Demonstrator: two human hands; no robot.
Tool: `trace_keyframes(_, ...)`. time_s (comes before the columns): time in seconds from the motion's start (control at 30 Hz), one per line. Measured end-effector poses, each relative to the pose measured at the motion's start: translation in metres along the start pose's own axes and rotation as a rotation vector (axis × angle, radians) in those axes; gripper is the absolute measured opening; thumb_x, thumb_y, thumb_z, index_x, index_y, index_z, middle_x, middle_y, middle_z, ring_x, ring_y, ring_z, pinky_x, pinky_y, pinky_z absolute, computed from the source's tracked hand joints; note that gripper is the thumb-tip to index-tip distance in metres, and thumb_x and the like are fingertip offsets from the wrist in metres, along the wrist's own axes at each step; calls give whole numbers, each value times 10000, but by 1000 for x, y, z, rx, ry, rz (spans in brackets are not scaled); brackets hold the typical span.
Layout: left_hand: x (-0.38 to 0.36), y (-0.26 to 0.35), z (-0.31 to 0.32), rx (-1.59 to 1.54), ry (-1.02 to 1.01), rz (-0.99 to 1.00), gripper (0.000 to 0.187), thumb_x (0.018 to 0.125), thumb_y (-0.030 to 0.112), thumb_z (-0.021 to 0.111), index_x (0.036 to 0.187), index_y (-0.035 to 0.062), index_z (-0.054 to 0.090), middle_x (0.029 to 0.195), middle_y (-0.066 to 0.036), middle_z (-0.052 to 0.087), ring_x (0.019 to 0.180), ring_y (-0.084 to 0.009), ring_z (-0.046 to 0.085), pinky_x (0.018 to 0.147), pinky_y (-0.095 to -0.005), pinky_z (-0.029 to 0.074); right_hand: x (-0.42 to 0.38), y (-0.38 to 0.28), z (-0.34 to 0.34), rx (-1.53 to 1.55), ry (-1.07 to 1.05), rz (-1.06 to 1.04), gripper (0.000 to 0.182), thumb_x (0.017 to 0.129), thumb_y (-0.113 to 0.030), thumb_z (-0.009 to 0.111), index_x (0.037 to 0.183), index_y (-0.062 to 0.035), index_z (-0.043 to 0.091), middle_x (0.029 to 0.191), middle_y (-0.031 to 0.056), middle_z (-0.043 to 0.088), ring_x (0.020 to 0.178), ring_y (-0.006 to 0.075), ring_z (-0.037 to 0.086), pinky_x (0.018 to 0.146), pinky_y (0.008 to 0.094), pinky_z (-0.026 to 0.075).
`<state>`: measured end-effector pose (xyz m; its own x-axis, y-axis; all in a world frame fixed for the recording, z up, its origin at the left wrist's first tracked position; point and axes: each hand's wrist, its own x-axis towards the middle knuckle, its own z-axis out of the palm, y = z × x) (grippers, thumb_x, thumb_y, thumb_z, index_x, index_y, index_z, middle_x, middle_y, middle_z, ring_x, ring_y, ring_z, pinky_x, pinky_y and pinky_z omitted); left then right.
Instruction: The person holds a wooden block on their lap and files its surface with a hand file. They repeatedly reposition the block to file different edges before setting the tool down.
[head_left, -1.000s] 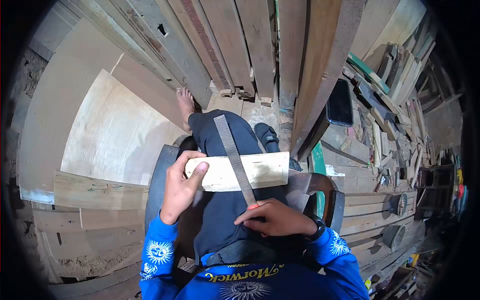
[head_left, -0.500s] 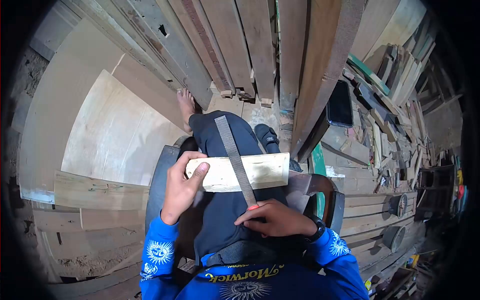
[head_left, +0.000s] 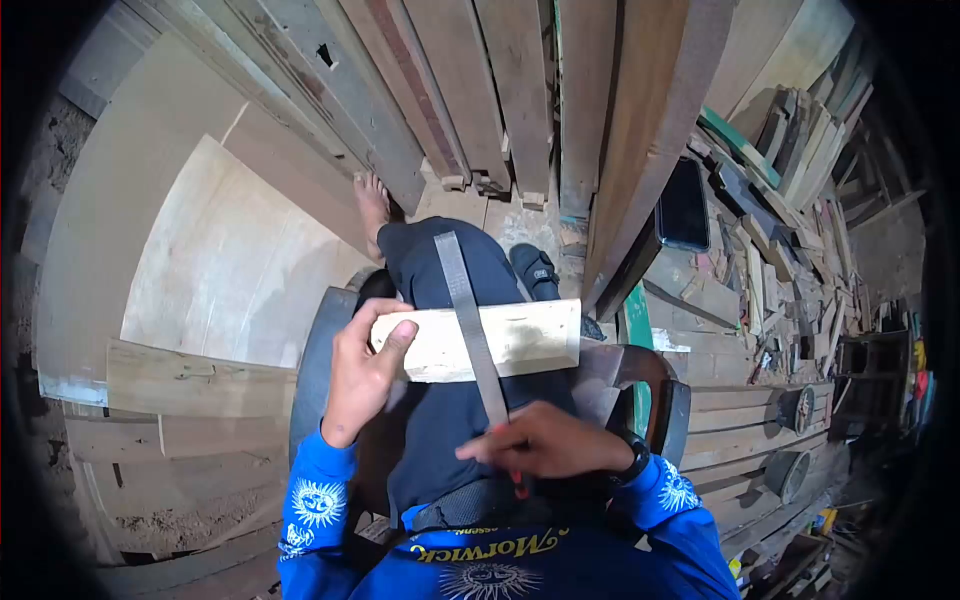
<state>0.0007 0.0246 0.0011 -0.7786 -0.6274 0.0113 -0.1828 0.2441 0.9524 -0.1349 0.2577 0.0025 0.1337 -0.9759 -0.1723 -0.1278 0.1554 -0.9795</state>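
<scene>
Across my lap lies a pale wooden block (head_left: 540, 335), roughly level. My left hand (head_left: 366, 365) grips its left end, thumb on the top face and fingers behind the far edge. A long flat grey file (head_left: 465, 300) crosses the block near its middle, its tip pointing away over my dark trousers. Its red handle (head_left: 519, 484) shows partly below my right hand (head_left: 540, 440), which is closed around it; the index finger points left. The hand is slightly blurred, and most of the handle is hidden by it.
Tall planks (head_left: 520, 90) lean ahead of my feet. A phone (head_left: 684, 205) rests at the right, near a heap of wood offcuts (head_left: 770, 240). Plywood sheets (head_left: 220, 260) lie at the left. Two round metal cans (head_left: 787, 473) stand on boards at the right.
My right hand has shifted slightly, and more of the red handle shows below it. The file lies a little steeper across the block. My left hand holds its place.
</scene>
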Motion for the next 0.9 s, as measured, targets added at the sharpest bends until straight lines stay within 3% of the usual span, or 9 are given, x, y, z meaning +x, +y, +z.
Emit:
trace_keyframes(0.03, -1, 0, 1, 5, 4, -2, 266, 1012, 218, 719, 1139, -13, 685, 947, -100, 753, 885, -123, 680, 799, -302, 543, 2, -5, -1, 124, 41, 111, 320, 1040, -71, 608, 1332, -134, 723, 880, 86, 713, 730, 147, 728, 643, 302, 586)
trace_keyframes(0.1, -1, 0, 1, -52, -5, -55, 261, 1012, 216, 721, 1134, -12, 687, 942, -88, 749, 880, -112, 670, 790, -292, 537, 7, -2, 0, 18, 157, -7, 354, 1050, -45, 581, 1379, -125, 683, 1024, 105, 709, 750, 156, 717, 660, 290, 595)
trace_keyframes(0.2, 0, -3, 2, -49, 8, -4, 258, 1012, 210, 720, 1133, -15, 685, 939, -80, 745, 877, -109, 665, 784, -290, 535, 5, -16, 1, 196, -37, 204, 330, 1030, -52, 593, 1341, -100, 689, 893, 95, 684, 796, 179, 704, 738, 333, 573)
trace_keyframes(0.27, 0, 2, 0, 12, -5, -4, 256, 1016, 209, 715, 1133, -16, 682, 940, -78, 743, 880, -110, 663, 789, -289, 534, 6, 3, 14, 92, 31, -145, 332, 1016, -41, 607, 1332, -98, 689, 897, 108, 685, 823, 215, 709, 764, 351, 565)
trace_keyframes(0.43, 0, 0, 2, -55, -9, -59, 279, 1023, 240, 712, 1133, -15, 682, 957, -79, 739, 905, -112, 661, 811, -288, 529, 14, 4, 3, 172, 115, 2, 319, 980, -3, 637, 1284, -77, 699, 963, 106, 695, 891, 255, 708, 805, 375, 564)
trace_keyframes(0.5, 0, 1, 3, -67, 9, -40, 286, 1027, 249, 707, 1128, -17, 681, 951, -76, 735, 902, -114, 659, 810, -287, 527, 10, 15, 12, 67, -30, -173, 324, 984, -32, 677, 1302, -93, 701, 1099, 123, 719, 923, 272, 725, 812, 379, 575)
trace_keyframes(0.57, -1, 1, 2, -52, 13, -50, 293, 1026, 256, 709, 1126, -18, 679, 953, -72, 732, 897, -114, 656, 802, -287, 526, 7, 15, 12, 105, -77, -151, 362, 960, 4, 683, 1307, -97, 695, 1138, 120, 713, 982, 297, 711, 865, 394, 563)
trace_keyframes(0.67, -2, -1, 1, -63, -4, -56, 289, 1034, 254, 702, 1129, -18, 678, 968, -71, 733, 909, -110, 655, 806, -279, 522, 11, 5, -4, 69, 44, -114, 394, 937, 52, 670, 1306, -84, 690, 1189, 115, 708, 976, 290, 715, 861, 387, 570)
trace_keyframes(0.9, -1, 1, 4, -137, 9, -57, 266, 1039, 237, 697, 1130, -12, 677, 970, -61, 718, 912, -101, 640, 813, -268, 514, 11, 14, 13, 53, -55, -187, 368, 910, 86, 622, 1236, -66, 698, 1011, 125, 717, 929, 315, 724, 847, 418, 562)
